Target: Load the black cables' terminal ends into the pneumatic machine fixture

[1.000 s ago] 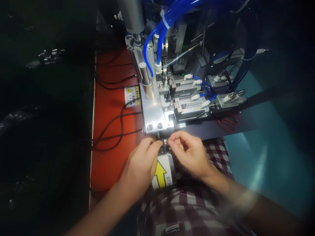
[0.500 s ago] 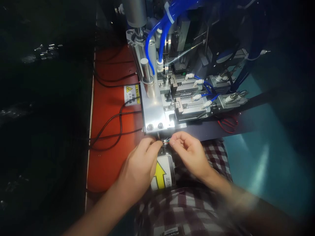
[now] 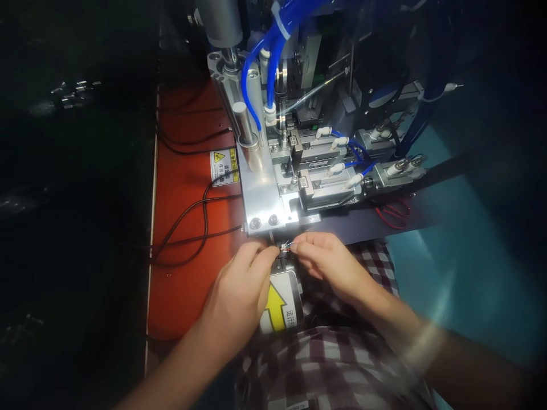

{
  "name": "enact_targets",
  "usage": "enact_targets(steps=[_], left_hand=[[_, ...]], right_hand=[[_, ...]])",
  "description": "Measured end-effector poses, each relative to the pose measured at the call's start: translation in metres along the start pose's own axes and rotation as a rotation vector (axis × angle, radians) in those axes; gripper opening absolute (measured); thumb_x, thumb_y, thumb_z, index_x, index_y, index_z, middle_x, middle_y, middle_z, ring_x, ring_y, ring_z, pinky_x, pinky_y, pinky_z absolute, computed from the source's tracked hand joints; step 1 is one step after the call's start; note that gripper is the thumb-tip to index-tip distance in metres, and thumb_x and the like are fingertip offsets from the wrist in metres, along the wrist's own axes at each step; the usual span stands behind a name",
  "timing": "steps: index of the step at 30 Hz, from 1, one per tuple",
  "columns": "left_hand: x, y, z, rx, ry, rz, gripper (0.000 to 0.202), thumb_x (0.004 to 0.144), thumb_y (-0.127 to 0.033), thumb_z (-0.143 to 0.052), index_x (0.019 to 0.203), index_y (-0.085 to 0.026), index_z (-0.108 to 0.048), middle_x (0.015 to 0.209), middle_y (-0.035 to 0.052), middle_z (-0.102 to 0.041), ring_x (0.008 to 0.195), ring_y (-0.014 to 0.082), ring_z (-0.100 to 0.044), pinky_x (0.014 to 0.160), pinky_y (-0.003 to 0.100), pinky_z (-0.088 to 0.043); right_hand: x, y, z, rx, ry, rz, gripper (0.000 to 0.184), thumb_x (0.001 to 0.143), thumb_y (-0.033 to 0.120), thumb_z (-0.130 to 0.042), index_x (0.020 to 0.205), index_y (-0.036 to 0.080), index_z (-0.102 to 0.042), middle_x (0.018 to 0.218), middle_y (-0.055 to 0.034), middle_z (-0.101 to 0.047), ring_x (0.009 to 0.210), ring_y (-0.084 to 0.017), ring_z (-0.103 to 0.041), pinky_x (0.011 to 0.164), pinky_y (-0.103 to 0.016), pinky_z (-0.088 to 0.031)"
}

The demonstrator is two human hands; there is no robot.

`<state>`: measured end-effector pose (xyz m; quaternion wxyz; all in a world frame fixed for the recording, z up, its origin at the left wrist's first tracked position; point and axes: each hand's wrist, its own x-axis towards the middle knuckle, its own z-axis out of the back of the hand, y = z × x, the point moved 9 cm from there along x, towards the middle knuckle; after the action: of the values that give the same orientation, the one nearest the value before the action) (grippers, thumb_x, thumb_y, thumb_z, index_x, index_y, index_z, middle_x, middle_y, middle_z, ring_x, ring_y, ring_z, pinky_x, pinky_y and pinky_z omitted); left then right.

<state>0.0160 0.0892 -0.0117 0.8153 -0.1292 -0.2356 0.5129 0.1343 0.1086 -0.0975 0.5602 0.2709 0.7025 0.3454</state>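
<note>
My left hand (image 3: pixel 241 282) is closed in a pinch at the front of the machine, its thumb and index fingertip at a small white connector (image 3: pixel 283 247). Thin coloured wires (image 3: pixel 289 246), white, red and greenish, run from the connector towards my right hand (image 3: pixel 327 257). My right hand's thumb and index finger are pinched together on these wires. Just above both hands is the shiny metal plate (image 3: pixel 262 196) of the machine, with two bolts at its front. Below them lies a white cover (image 3: pixel 290 290) with a yellow arrow. The fingertips hide part of the connector.
Metal cylinders (image 3: pixel 329 185) with white fittings and blue air tubes (image 3: pixel 273 74) stand behind the plate. Black cables (image 3: pixel 205 219) loop over the orange panel (image 3: pixel 183 296) on the left, beside a warning label (image 3: pixel 222 168). Red wires (image 3: pixel 395 215) hang on the right.
My right hand has turned, its fingers now straighter and more tightly together at the wires. My left hand keeps its pinch. The whole view has shifted slightly.
</note>
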Motion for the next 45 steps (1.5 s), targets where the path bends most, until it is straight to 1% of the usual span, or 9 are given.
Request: enact_targets(steps=[4, 7, 14, 20, 25, 30, 35, 41, 45], left_hand=[[-0.001, 0.000, 0.000, -0.012, 0.000, -0.005, 0.025, 0.086, -0.003, -0.048, 0.104, -0.008, -0.064, 0.087, 0.0079, -0.061, 0.077, 0.0165, -0.062, 0.071, 0.027, -0.056], [0.000, 0.000, 0.000, -0.016, -0.011, -0.006, 0.025, 0.085, -0.002, -0.049, 0.103, -0.009, -0.065, 0.086, 0.0076, -0.061, 0.076, 0.0159, -0.062, 0.070, 0.026, -0.055], [0.001, 0.000, 0.000, -0.001, -0.001, 0.001, 0.025, 0.086, -0.003, -0.049, 0.104, -0.010, -0.065, 0.086, 0.0066, -0.061, 0.076, 0.0154, -0.062, 0.071, 0.026, -0.055], [0.000, -0.001, 0.001, 0.025, -0.007, 0.000, 0.025, 0.087, -0.004, -0.047, 0.104, -0.012, -0.064, 0.087, 0.0055, -0.061, 0.076, 0.0148, -0.062, 0.071, 0.024, -0.054], [0.000, -0.001, 0.002, 0.032, -0.019, -0.008, 0.025, 0.087, -0.004, -0.046, 0.103, -0.013, -0.063, 0.088, 0.0051, -0.062, 0.077, 0.0143, -0.062, 0.070, 0.023, -0.054], [0.001, -0.001, 0.001, 0.031, -0.002, 0.004, 0.024, 0.088, -0.005, -0.047, 0.104, -0.014, -0.063, 0.088, 0.0048, -0.062, 0.076, 0.0141, -0.062, 0.069, 0.023, -0.054], [0.000, -0.002, 0.001, 0.017, -0.002, 0.002, 0.024, 0.087, -0.005, -0.048, 0.104, -0.013, -0.063, 0.088, 0.0052, -0.061, 0.076, 0.0141, -0.062, 0.070, 0.024, -0.054], [0.000, -0.001, 0.002, 0.024, -0.005, 0.009, 0.024, 0.087, -0.004, -0.048, 0.104, -0.011, -0.063, 0.088, 0.0058, -0.062, 0.077, 0.0143, -0.062, 0.066, 0.022, -0.053], [0.000, -0.001, 0.002, 0.021, -0.007, 0.002, 0.024, 0.087, -0.004, -0.048, 0.104, -0.012, -0.063, 0.087, 0.0059, -0.062, 0.078, 0.0145, -0.062, 0.067, 0.023, -0.053]], right_hand=[[-0.004, 0.009, 0.011, -0.046, -0.081, 0.103, 0.018, 0.076, 0.032, -0.062, 0.075, 0.015, -0.060, 0.049, 0.0090, -0.039, 0.044, -0.006, -0.030, 0.041, -0.021, -0.020], [-0.006, 0.013, 0.009, -0.043, -0.089, 0.164, 0.017, 0.075, 0.031, -0.064, 0.077, 0.014, -0.061, 0.051, 0.0083, -0.040, 0.046, -0.006, -0.032, 0.043, -0.021, -0.022], [0.002, 0.003, -0.001, 0.127, -0.050, 0.032, 0.010, 0.071, 0.023, -0.063, 0.068, 0.014, -0.059, 0.046, 0.0090, -0.039, 0.043, -0.004, -0.027, 0.041, -0.021, -0.015], [0.002, -0.007, -0.009, 0.284, 0.053, -0.066, 0.022, 0.072, 0.025, -0.065, 0.058, 0.015, -0.053, 0.048, 0.0089, -0.037, 0.040, -0.002, -0.024, 0.042, -0.023, -0.011], [0.002, -0.007, -0.006, 0.274, 0.080, -0.022, 0.025, 0.072, 0.033, -0.069, 0.062, 0.014, -0.055, 0.049, 0.0085, -0.039, 0.042, -0.003, -0.028, 0.043, -0.022, -0.015], [0.003, -0.002, -0.001, 0.249, 0.066, 0.042, 0.022, 0.079, 0.034, -0.062, 0.072, 0.014, -0.060, 0.047, 0.0089, -0.039, 0.041, -0.004, -0.029, 0.043, -0.023, -0.018], [0.001, 0.007, 0.000, 0.133, 0.040, 0.101, 0.023, 0.080, 0.036, -0.060, 0.072, 0.015, -0.060, 0.047, 0.0082, -0.040, 0.042, -0.006, -0.030, 0.042, -0.022, -0.023], [-0.004, 0.017, 0.006, -0.091, -0.109, 0.286, 0.013, 0.080, 0.029, -0.062, 0.075, 0.017, -0.059, 0.053, 0.0057, -0.045, 0.046, -0.009, -0.039, 0.043, -0.022, -0.031], [-0.022, 0.043, 0.006, -0.511, -0.244, 0.660, 0.010, 0.085, 0.021, -0.056, 0.076, 0.019, -0.062, 0.055, 0.0039, -0.048, 0.049, -0.010, -0.043, 0.051, -0.025, -0.035]])
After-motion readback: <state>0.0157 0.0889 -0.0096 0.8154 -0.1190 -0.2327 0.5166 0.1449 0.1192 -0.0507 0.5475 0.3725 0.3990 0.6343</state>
